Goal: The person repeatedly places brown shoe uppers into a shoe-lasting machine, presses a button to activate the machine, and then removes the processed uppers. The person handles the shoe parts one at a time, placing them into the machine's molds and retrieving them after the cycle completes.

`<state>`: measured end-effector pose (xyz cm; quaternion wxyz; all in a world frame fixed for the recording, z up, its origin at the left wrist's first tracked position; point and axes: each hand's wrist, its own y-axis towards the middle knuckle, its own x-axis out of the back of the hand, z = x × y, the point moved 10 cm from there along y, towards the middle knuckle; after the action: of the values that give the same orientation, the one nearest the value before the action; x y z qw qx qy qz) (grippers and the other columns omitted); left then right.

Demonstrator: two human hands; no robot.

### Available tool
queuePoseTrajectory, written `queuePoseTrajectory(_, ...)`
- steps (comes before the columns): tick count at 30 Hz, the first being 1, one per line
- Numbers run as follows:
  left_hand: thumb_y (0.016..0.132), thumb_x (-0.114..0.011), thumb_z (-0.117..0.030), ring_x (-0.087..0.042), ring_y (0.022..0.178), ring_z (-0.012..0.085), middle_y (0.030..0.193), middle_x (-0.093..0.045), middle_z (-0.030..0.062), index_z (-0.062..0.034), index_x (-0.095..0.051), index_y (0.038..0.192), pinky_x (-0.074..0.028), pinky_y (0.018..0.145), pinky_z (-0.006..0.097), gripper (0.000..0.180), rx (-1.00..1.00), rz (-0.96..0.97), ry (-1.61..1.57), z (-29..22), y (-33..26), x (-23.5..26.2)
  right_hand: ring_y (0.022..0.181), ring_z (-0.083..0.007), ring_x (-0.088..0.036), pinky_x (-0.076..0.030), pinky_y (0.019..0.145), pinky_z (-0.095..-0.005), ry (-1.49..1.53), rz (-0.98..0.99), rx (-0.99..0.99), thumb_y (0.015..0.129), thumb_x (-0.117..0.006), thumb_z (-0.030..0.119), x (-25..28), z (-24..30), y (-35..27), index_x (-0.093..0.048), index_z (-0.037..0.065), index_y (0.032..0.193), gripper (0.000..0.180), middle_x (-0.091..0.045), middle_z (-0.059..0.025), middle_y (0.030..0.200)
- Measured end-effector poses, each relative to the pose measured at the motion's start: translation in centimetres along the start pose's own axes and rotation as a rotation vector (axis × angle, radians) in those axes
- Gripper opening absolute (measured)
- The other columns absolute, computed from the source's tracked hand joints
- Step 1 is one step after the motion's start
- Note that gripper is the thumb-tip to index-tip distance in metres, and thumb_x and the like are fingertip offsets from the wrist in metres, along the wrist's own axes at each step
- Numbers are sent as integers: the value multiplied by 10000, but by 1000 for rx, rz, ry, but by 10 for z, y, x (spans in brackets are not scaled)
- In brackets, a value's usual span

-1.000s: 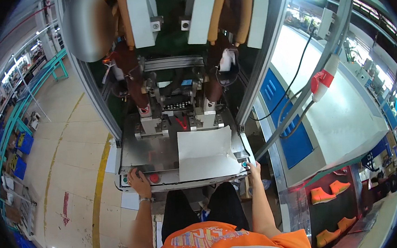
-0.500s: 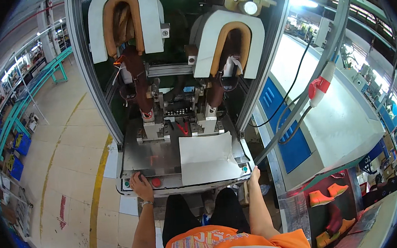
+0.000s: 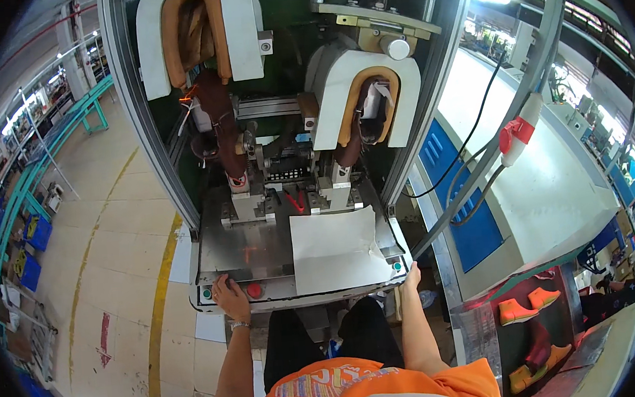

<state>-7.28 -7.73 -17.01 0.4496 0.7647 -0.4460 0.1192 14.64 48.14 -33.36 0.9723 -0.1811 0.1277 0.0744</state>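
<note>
Both hands on machine's front ledge: left hand (image 3: 230, 298) flat, fingers spread, beside red button (image 3: 254, 290); right hand (image 3: 412, 274) curled over right corner by green button (image 3: 397, 266). Boots (image 3: 216, 128) clamped on lasts above; best keep hands clear of moulds (image 3: 196, 30)

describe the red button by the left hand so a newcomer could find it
Start at the machine's steel table in front of the person. Along its near front edge, the left hand rests; the red button sits just right of it. It is round and red, unlike the small green button on the hand's other side.
</note>
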Motion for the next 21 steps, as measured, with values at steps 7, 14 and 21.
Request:
queuePoseTrajectory(7, 813, -503, -103, -454, 1022, 301, 1046, -525, 113, -53, -508, 1013, -308, 885, 419, 207, -32, 20, -62, -2, -1, 2, 865, -222, -555, -440, 751, -349, -388, -198, 223, 844, -527, 194, 22, 23, -3, -570, -40, 965, 266, -592, -143, 953)
queuePoseTrajectory(14, 816, -510, -105, -449, 1042, 292, 1041, -535, 110, -47, -523, 991, -312, 896, 405, 184, 8, 10, -92, -1, 2, 6, 871, -156, -527, -414, 801, -266, -128, 263, 871, 858, -512, 73, -153, 194, -182, -548, -24, 966, 150, -564, -81, 924)
queuePoseTrajectory(21, 813, -519, -114, -458, 1043, 287, 1034, -540, 112, -47, -523, 995, -313, 899, 405, 194, 31, -16, -88, 4, 2, 12, 679, -139, -514, -411, 626, -225, -117, 966, 1272, 763, -559, -43, -338, 300, -408, -580, -3, 894, 139, -554, -84, 824)
